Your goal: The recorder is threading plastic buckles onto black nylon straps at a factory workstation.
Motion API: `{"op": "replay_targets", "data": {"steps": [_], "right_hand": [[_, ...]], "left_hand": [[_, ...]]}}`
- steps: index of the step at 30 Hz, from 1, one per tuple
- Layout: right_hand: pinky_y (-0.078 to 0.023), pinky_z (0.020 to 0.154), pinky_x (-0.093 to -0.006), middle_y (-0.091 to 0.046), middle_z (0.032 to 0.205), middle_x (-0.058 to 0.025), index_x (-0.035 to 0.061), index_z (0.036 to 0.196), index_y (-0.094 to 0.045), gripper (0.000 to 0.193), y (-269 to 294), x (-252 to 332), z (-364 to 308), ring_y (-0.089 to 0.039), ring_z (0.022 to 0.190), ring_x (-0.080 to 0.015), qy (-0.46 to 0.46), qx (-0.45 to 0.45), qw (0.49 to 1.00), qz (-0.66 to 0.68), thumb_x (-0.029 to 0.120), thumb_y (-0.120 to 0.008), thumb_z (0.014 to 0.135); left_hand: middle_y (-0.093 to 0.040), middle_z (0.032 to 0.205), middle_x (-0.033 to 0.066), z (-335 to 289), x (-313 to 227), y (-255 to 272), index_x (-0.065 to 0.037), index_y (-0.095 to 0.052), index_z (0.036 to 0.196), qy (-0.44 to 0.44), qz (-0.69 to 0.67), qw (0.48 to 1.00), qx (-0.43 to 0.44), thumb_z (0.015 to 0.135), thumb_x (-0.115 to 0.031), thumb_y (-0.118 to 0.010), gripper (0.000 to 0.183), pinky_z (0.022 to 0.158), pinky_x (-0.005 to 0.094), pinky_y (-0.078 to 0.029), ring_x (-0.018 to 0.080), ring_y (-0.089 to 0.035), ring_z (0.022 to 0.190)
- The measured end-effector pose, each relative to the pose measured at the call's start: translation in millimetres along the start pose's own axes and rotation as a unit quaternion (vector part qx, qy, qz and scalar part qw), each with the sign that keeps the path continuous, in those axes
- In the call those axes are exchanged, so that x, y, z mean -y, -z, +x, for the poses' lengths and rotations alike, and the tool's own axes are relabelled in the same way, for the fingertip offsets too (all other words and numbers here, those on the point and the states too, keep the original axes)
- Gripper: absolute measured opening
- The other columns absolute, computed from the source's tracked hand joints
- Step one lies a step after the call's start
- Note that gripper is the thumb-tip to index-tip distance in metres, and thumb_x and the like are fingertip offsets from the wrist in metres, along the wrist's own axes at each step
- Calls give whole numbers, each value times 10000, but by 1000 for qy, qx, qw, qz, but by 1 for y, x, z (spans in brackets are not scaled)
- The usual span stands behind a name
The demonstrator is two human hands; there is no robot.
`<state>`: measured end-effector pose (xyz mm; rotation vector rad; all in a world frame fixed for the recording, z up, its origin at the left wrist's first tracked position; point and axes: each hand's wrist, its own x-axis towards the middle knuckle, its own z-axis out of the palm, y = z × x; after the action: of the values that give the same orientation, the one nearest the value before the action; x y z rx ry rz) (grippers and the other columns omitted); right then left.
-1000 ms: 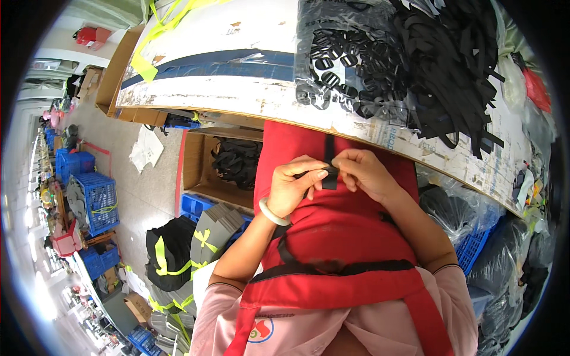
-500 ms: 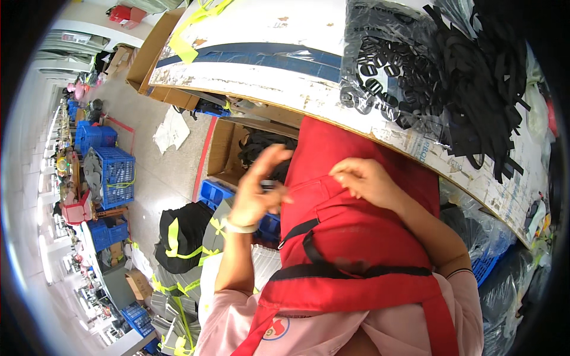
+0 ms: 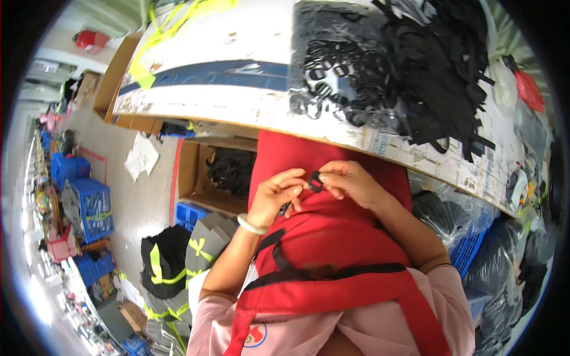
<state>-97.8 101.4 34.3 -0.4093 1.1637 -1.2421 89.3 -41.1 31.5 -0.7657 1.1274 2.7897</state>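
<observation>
Over the red apron [image 3: 338, 237] on my lap, my two hands are close together. A small black buckle [image 3: 315, 181] sits between them, and a short piece of black strap seems to be joined to it. My right hand [image 3: 351, 183] pinches the buckle between thumb and fingertips. My left hand [image 3: 278, 196] is closed at the buckle's left side, its thumb and forefinger together. A dark bit shows beneath its lower fingers, apparently the strap; the fingers hide most of it.
Ahead, the worn white table [image 3: 237, 107] bears a clear bag of black buckles [image 3: 347, 77] and a heap of black straps [image 3: 442, 77]. Below its edge stands a carton [image 3: 189, 169] with black material. Grey bundles with yellow ties [image 3: 205, 243] lie left, a blue crate [image 3: 472, 249] right.
My left hand, open and blurred before, has come to my right hand and closed. The black buckle now shows between them. The whole view has shifted, so the table appears further left.
</observation>
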Motion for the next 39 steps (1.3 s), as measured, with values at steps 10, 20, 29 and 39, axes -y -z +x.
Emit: {"op": "replay_targets", "data": {"steps": [10,20,29,39], "right_hand": [[-469,576,-241,-621,782,-25,38,923,-639,134,30,18,-42,-572,642,-90,130,-228,934,-243,152,-571,936],[-423,907,-363,-611,1043,-93,65,1020,-657,322,156,59,-55,-527,1053,-276,268,-361,603,-659,-26,-617,714],[-447,863,-375,-637,967,-90,55,955,-690,281,132,75,-92,-565,939,-294,356,-396,591,-606,-35,-558,724],[-453,525,-247,-597,711,-54,11,983,-558,148,-7,42,-53,-581,584,-93,146,-166,951,-215,139,-597,921]], "left_hand": [[-626,783,85,30,6,-34,12,-669,959,-103,63,988,-98,881,-12,-622,94,444,209,-446,104,-564,571],[-642,948,62,48,15,-30,2,-621,1106,7,-106,991,-79,930,-119,-592,216,658,269,-546,172,-627,825],[-639,816,59,34,17,-19,-35,-628,1024,31,-65,993,-92,935,-201,-603,191,488,243,-459,132,-589,632],[-615,702,0,42,10,-58,0,-673,989,-114,147,972,-142,877,-75,-667,135,433,167,-378,25,-496,525]]}}
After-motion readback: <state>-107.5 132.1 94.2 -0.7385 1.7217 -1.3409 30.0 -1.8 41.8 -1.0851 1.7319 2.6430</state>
